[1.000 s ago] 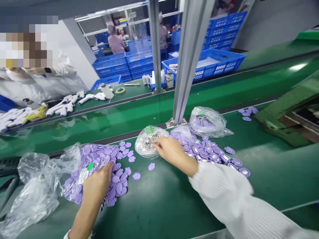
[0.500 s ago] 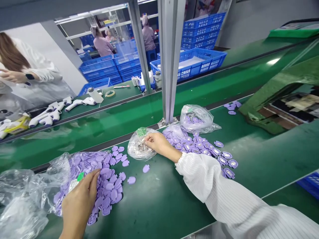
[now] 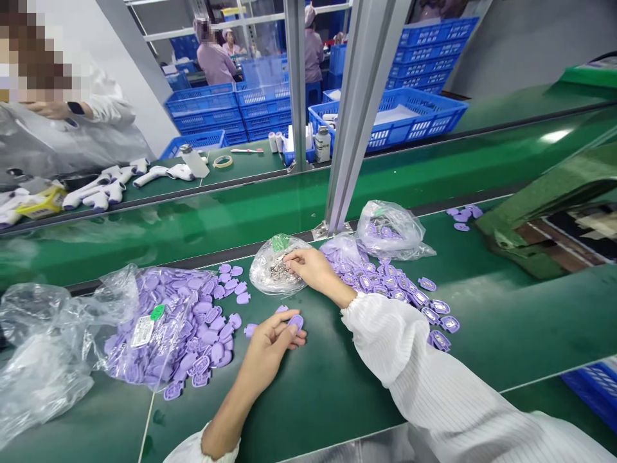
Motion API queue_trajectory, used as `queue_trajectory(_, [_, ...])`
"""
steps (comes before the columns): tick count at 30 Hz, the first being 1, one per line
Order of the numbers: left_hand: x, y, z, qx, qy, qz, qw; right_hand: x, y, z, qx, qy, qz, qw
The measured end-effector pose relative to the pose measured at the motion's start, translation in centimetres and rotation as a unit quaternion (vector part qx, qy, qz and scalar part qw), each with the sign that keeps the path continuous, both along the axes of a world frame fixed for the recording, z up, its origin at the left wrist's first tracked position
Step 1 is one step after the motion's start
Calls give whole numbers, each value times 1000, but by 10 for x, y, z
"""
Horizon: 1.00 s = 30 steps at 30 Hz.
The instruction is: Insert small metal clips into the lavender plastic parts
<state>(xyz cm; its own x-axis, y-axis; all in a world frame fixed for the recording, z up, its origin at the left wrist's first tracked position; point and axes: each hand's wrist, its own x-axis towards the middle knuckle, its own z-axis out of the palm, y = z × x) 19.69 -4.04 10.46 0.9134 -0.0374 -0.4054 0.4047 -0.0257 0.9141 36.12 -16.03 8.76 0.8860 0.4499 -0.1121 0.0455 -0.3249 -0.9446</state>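
Currently, my left hand (image 3: 268,347) sits low on the green desk (image 3: 328,392), thumb and fingertips closed on a single lilac plastic tag (image 3: 295,322). My right hand (image 3: 312,269) lies over a clear plastic bag (image 3: 263,273) of small metal parts (image 3: 278,269), its fingers together at the bag's mouth; I cannot tell whether they grip anything.

Position of parts: a heap of lilac tags (image 3: 207,337) lies on an open clear bag (image 3: 48,347) to the left, with a white label (image 3: 143,332) and a green sticker (image 3: 157,312) on the plastic. A few loose tags (image 3: 249,330) rest just beside my left hand. A second spread of tags (image 3: 385,286) lies right of the metal parts, touching a tied bag (image 3: 388,228) of the same tags. A small group of tags (image 3: 461,215) lies farther along the desk.

Beyond the aluminium upright (image 3: 347,128), white pistol-shaped devices (image 3: 152,175) lie on a far desk, near a co-worker's hand (image 3: 48,110). Blue crates (image 3: 419,119) are stacked behind.
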Motion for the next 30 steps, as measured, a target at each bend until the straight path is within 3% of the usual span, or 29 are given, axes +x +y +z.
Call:
queue_trajectory(4, [-2, 0, -4, 2, 5, 10, 1000, -6, -2, 5, 18, -34, -9, 999])
queue_trajectory(9, [0, 1, -3, 5, 20, 26, 999, -21, -17, 26, 18, -69, -40, 997])
queue_trajectory(12, [4, 1, 0, 4, 37, 40, 998, -46, -35, 34, 68, 30, -40, 996])
queue_trajectory(15, [8, 3, 1, -16, 59, 50, 997, -78, -52, 30, 136, 166, -24, 976])
queue_trajectory(18, [10, 5, -1, -39, 68, 49, 996, -99, -62, 19, 155, 227, -28, 961])
queue_trajectory(25, [11, 9, 1, -74, 76, 42, 993, -95, -60, 14, 114, 212, -10, 971])
queue_trajectory(30, [12, 5, 2, -63, 79, 51, 994, -96, -56, 14, 137, 221, 25, 965])
